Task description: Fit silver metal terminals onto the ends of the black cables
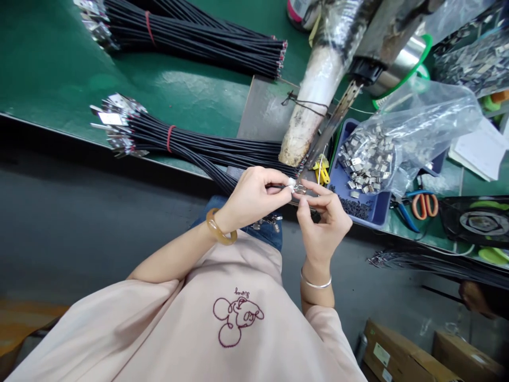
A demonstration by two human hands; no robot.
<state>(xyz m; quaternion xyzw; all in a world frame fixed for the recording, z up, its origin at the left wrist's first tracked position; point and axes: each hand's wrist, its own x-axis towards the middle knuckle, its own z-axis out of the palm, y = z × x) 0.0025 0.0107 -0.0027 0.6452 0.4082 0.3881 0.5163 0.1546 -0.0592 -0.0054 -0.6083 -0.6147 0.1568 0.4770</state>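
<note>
View: from the head, looking down at two hands over the table edge.
Left hand (258,188): closed in a pinch, thumb against finger, with a cable (275,186) held near its end; probably so that the end stays steady.
Right hand (324,217): half open, fingers bent, the tips at a metal piece (301,188); if they grip it firmly, I cannot tell.
Metal piece: at the cable end, between the two hands, just below the metal rod (336,119); the closeness seems to serve fine work.
White pads: on fingertips of the left hand, perhaps for protecting the skin.
Near bundle (207,146): black cables lying along the table edge, metal ends to the left, tied by a red band (170,139), it seems for keeping them in order.
Far bundle (207,40): more cables, lying behind, also banded.
White tube (306,116): slanting down beside the rod, a thin tie around it.
Blue tray (382,211): at the right, with a bag of metal pieces (369,159) and small black parts (355,208); likely placed within reach.
Pliers (425,206): beside the tray.
Surface: green table (51,69), a little shiny, a spool (403,63) at the back.
Room: grey floor (99,212), cardboard boxes (401,355) and, at the right, another person's hand (473,297).
</note>
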